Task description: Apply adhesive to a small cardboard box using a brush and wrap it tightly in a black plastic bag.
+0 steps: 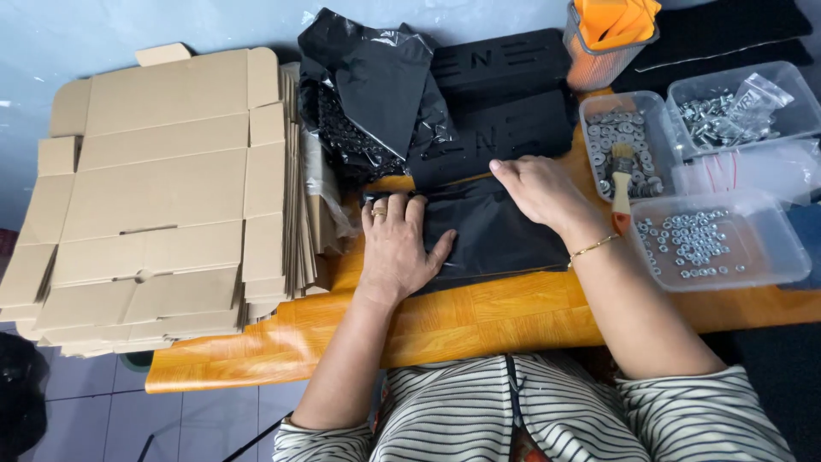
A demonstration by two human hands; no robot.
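Note:
A black plastic bag (492,235) lies flat on the orange wooden table (479,316). My left hand (395,248) rests palm down on the bag's left end, fingers spread, a ring on one finger. My right hand (539,190) presses flat on the bag's upper right part, a thin gold bracelet on its wrist. Neither hand grips anything. Just beyond the bag sit black flat plates (496,94) with cut-out shapes and a heap of crumpled black bags (372,94).
A tall stack of flat cardboard box blanks (162,197) fills the left side. On the right stand clear plastic trays of metal washers (620,133), nuts (697,239) and bolts (735,107), a small brush (623,184), and an orange-filled clear tub (607,38).

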